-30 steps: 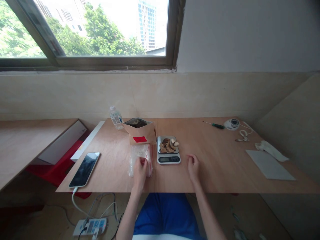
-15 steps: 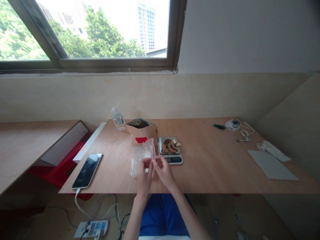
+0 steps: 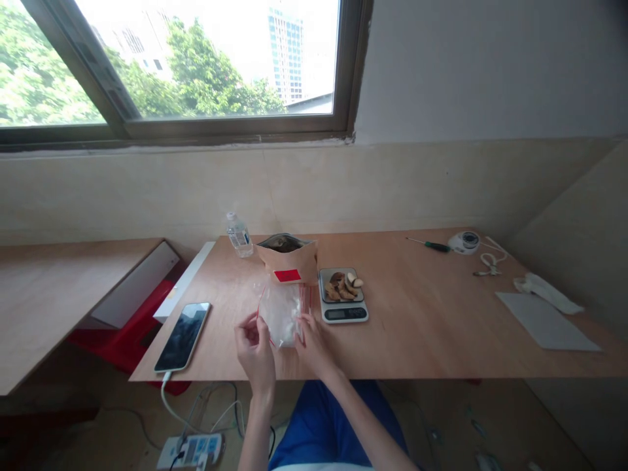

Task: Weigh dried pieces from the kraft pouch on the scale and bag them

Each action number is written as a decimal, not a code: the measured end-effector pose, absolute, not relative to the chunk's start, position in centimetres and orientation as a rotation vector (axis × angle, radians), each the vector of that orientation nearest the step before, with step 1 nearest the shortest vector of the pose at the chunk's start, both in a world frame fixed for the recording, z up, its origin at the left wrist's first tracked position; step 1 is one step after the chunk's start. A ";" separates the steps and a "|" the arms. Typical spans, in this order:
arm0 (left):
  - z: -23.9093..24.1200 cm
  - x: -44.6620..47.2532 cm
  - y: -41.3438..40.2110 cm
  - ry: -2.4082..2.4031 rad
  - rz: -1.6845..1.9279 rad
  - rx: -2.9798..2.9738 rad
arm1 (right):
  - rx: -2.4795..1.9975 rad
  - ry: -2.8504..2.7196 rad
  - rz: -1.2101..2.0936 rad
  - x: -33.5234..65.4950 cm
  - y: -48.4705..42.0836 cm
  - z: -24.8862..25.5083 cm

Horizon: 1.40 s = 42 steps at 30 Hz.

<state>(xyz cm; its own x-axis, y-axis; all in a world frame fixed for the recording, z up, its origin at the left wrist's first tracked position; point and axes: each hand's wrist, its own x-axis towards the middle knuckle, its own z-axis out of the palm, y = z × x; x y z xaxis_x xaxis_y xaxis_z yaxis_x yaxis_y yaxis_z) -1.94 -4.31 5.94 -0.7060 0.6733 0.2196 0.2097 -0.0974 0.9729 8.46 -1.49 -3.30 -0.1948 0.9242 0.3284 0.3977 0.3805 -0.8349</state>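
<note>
My left hand [image 3: 255, 343] and my right hand [image 3: 310, 339] both pinch a clear zip bag with a red seal strip [image 3: 282, 311], lifted over the near edge of the wooden table [image 3: 422, 327]. More such bags lie under it, beside the right hand. Just behind stands an open brown paper pouch with a red label [image 3: 289, 258]. To its right a small digital scale [image 3: 343, 303] carries several brown and pale dried slices [image 3: 344, 286].
A phone on a white cable [image 3: 183, 335] lies at the table's left front. A water bottle [image 3: 238, 233] stands at the back. Far right: a green-handled screwdriver [image 3: 432, 246], a round white device [image 3: 465, 241], a grey sheet [image 3: 547, 322], a cloth [image 3: 544, 291]. A power strip [image 3: 193, 450] lies on the floor.
My right hand came over from the bare table to the bags. Both hands took one clear bag up from the stack, and my left hand has drawn its edge out to the left.
</note>
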 end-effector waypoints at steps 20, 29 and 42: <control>5.2 3.9 -0.3 1.712 1.551 1.050 | -1.350 -2.125 0.288 23.9 9.1 -2.2; 4.7 4.6 -0.5 1.786 1.495 1.044 | -1.479 -2.078 0.118 23.0 9.1 -2.4; 5.2 5.8 -0.1 1.778 1.419 1.193 | -1.292 -2.002 0.222 23.2 10.3 -2.0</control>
<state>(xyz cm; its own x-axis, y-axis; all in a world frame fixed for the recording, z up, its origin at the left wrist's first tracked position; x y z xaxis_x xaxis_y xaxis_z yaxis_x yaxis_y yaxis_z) 5.77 -0.09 5.16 -0.4434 0.8911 0.0966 0.2920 0.0417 0.9555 23.18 10.28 -1.97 -0.2277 0.8459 0.4822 0.7197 0.4798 -0.5018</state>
